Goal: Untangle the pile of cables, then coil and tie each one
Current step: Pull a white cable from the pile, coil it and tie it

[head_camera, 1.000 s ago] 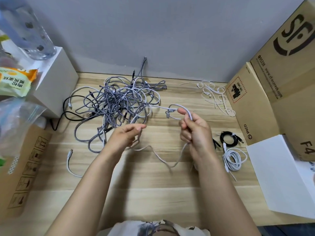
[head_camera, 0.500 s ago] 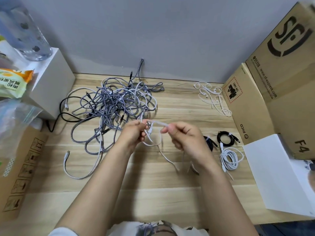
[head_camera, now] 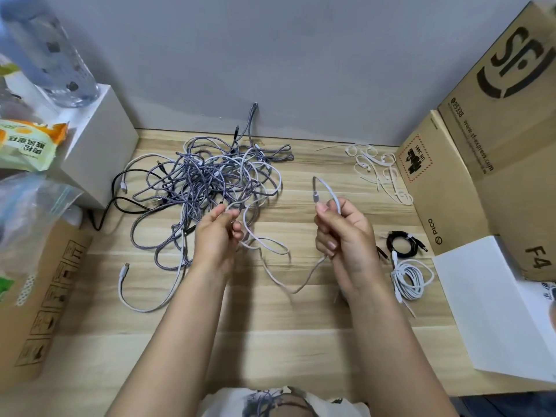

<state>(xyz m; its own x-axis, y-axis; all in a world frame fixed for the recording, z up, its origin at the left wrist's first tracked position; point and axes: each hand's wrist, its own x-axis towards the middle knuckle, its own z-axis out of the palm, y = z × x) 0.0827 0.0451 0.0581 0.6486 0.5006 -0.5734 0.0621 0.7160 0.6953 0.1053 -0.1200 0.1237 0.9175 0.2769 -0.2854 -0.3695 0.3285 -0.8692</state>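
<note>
The white cable (head_camera: 272,246) ran roughly left to right between my hands above the wooden table (head_camera: 270,335), sagging in the middle; its plug end (head_camera: 316,196) arched up and left over my right hand (head_camera: 343,236); half a second before, my hands had been almost together, and now they were well apart; my right hand gripped the cable near the plug, fingers curled; my left hand (head_camera: 218,233) pinched it just in front of the tangled pile (head_camera: 210,182).
</note>
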